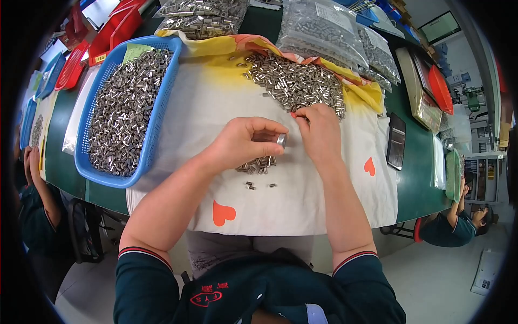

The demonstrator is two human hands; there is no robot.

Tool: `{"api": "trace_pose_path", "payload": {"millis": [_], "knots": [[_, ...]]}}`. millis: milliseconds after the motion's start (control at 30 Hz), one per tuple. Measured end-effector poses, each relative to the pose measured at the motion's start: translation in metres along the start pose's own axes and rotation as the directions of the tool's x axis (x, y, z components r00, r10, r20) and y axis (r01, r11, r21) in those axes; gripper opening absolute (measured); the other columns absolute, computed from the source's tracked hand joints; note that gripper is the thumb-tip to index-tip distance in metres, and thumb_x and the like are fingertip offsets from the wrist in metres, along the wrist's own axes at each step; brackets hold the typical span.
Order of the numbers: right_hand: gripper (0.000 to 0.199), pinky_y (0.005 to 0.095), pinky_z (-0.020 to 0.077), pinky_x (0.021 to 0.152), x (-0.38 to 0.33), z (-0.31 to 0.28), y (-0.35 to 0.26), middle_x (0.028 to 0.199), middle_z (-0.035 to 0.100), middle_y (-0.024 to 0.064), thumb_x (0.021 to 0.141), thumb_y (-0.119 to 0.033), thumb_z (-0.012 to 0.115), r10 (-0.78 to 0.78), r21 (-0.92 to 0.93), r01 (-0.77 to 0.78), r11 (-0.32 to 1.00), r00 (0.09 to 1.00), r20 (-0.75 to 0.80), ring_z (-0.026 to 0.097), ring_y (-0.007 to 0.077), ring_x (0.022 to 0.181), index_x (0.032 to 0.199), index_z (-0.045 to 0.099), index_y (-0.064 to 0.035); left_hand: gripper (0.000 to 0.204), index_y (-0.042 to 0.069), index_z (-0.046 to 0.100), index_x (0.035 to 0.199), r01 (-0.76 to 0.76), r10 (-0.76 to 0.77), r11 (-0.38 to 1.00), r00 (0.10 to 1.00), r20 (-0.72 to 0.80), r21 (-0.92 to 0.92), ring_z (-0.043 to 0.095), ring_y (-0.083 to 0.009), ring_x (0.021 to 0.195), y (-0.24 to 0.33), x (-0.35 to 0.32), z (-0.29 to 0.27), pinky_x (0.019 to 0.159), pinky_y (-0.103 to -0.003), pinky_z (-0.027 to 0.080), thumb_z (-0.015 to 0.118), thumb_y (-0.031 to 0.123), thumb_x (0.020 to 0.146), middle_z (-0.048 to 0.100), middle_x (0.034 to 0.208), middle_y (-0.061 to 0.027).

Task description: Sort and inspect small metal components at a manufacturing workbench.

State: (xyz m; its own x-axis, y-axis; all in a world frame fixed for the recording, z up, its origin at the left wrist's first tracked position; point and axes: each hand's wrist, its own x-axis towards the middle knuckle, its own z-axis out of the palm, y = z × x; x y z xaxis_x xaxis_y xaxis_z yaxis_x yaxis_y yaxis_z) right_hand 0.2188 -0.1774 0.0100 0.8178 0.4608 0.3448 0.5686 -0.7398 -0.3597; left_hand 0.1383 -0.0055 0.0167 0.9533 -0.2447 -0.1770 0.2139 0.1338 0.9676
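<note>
My left hand [245, 141] is closed around a round silver metal piece [281, 140], which shows between thumb and fingertips. Just to its right, my right hand [318, 129] has thumb and forefinger pinched at the near edge of a large heap of small metal cylinders [297, 81]. A tiny red spot [293, 114] shows at those fingertips; what it belongs to is too small to tell. Beneath my left hand lies a smaller pile of cylinders [261, 164], partly hidden. A few loose cylinders [250, 186] lie closer to me on the white cloth [189, 119].
On the left stands a blue basket [154, 116] full of metal cylinders. Filled plastic bags [324, 32] line the back. A dark phone [396, 141] lies on the green table at right. Red trays [116, 27] sit at far left. Other people work at both sides.
</note>
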Motion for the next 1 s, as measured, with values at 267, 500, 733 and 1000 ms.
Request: {"api": "trace_pose_path", "payload": {"millis": [267, 500, 733, 1000], "knots": [[0.008, 0.0236, 0.0428, 0.070, -0.013, -0.031, -0.028, 0.083, 0.060, 0.0061, 0.074, -0.001, 0.059, 0.028, 0.679, -0.183, 0.710, 0.972, 0.233, 0.056, 0.0137, 0.075, 0.081, 0.060, -0.0018, 0.031, -0.002, 0.056, 0.106, -0.050, 0.033, 0.985, 0.994, -0.104, -0.164, 0.057, -0.0070, 0.080, -0.001, 0.000, -0.003, 0.072, -0.021, 0.048, 0.063, 0.001, 0.076, 0.060, 0.088, -0.0032], [0.012, 0.0257, 0.0437, 0.060, -0.016, -0.025, -0.030, 0.073, 0.059, 0.0053, 0.070, 0.000, 0.060, -0.084, 0.575, 0.001, 0.818, 0.989, 0.118, 0.055, 0.0167, 0.067, 0.081, 0.060, -0.0033, 0.031, -0.002, 0.056, 0.106, -0.039, 0.027, 0.989, 0.996, -0.083, -0.140, 0.057, -0.0069, 0.078, -0.002, 0.001, -0.003, 0.071, -0.020, 0.048, 0.063, 0.001, 0.076, 0.061, 0.088, -0.0036], [0.010, 0.0261, 0.0442, 0.060, -0.016, -0.033, -0.029, 0.074, 0.061, 0.0058, 0.071, -0.004, 0.061, -0.066, 0.537, -0.037, 0.843, 0.983, 0.170, 0.056, 0.0154, 0.067, 0.081, 0.060, -0.0025, 0.031, 0.000, 0.060, 0.103, -0.025, 0.026, 1.000, 0.987, -0.159, 0.006, 0.056, -0.0055, 0.075, 0.000, -0.001, -0.001, 0.068, -0.020, 0.047, 0.067, 0.004, 0.073, 0.062, 0.083, -0.0023], [0.010, 0.0248, 0.0445, 0.061, -0.006, -0.035, -0.008, 0.077, 0.061, 0.0069, 0.073, -0.006, 0.061, 0.105, 0.565, -0.258, 0.784, 0.952, 0.289, 0.057, 0.0148, 0.063, 0.083, 0.061, -0.0028, 0.031, -0.002, 0.058, 0.104, 0.009, -0.003, 0.998, 0.996, -0.094, 0.068, 0.055, -0.0047, 0.073, 0.000, -0.001, 0.004, 0.066, -0.019, 0.047, 0.065, 0.000, 0.074, 0.058, 0.081, -0.0007]]}}
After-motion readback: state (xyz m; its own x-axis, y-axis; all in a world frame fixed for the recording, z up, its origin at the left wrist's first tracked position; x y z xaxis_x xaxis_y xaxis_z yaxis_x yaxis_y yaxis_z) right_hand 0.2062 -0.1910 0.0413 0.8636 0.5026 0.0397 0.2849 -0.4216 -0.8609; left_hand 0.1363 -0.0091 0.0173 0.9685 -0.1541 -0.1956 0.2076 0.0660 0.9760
